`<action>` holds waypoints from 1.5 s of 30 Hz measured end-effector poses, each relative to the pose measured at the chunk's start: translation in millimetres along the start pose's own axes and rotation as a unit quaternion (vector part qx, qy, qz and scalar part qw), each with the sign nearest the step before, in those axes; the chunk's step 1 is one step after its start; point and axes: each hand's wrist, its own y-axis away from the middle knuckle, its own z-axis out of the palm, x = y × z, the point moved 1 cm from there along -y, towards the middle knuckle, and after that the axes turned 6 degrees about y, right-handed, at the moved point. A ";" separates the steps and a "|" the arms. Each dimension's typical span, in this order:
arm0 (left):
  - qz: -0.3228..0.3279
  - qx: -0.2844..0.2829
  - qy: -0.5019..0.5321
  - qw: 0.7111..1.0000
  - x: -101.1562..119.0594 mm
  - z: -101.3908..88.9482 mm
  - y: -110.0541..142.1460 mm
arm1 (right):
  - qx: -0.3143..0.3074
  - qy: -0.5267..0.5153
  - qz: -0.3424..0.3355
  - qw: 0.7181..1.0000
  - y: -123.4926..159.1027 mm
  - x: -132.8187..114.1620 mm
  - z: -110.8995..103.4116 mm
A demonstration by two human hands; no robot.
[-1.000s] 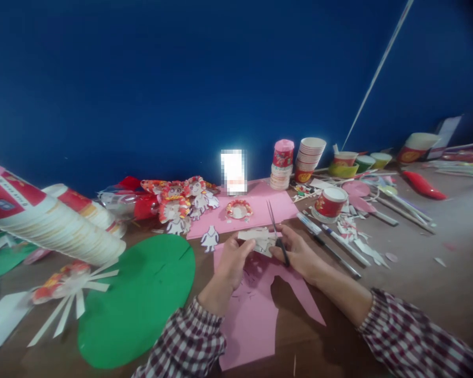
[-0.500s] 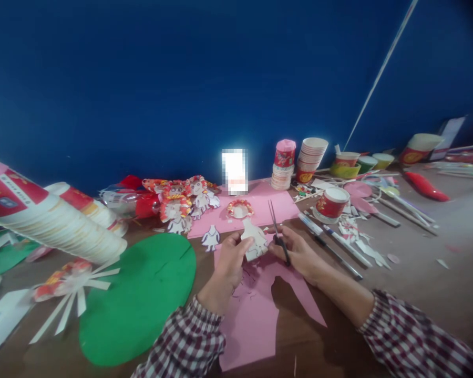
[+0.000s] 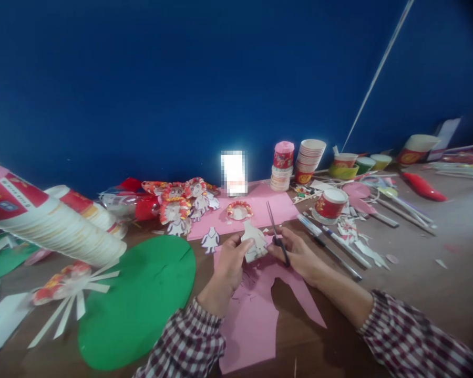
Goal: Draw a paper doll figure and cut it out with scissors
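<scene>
Pinched in my left hand (image 3: 230, 262) is a white paper cutout (image 3: 254, 239) shaped like a small body with legs. My right hand (image 3: 295, 252) grips black-handled scissors (image 3: 274, 226), their blades pointing up and away, slightly apart. The fingertips of that hand are close to the cutout's right edge; whether they touch it I cannot tell. Beneath both hands lies a cut sheet of pink paper (image 3: 248, 336). Another small body cutout (image 3: 210, 240) rests to the left, and a red-and-yellow decorated ring (image 3: 239, 210) sits just beyond my hands.
A green oval sheet (image 3: 142, 304) lies left, beside tilted stacks of paper cups (image 3: 63, 226). Decorated paper figures (image 3: 177, 202) are piled behind. To the right are pens (image 3: 331, 247), a red paper cup (image 3: 331, 203), white scraps (image 3: 362, 247) and a red glossy object (image 3: 423, 186). More cup stacks (image 3: 311, 160) stand at the back.
The view has shifted very slightly. Both hands, the cutout and the scissors keep almost the same position.
</scene>
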 end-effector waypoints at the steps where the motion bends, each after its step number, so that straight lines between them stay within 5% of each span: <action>1: 0.005 -0.002 -0.001 1.000 -0.4 -0.7 -0.5 | 0.002 0.001 0.002 1.000 0.1 0.0 0.1; 17: 0.021 -0.017 0.012 1.000 -1.0 -0.9 -3.5 | 0.013 0.013 0.008 1.000 -0.9 1.4 0.6; 45: 0.006 0.040 0.016 0.999 1.3 1.7 -5.0 | 0.048 0.035 0.012 0.998 -2.5 0.8 1.7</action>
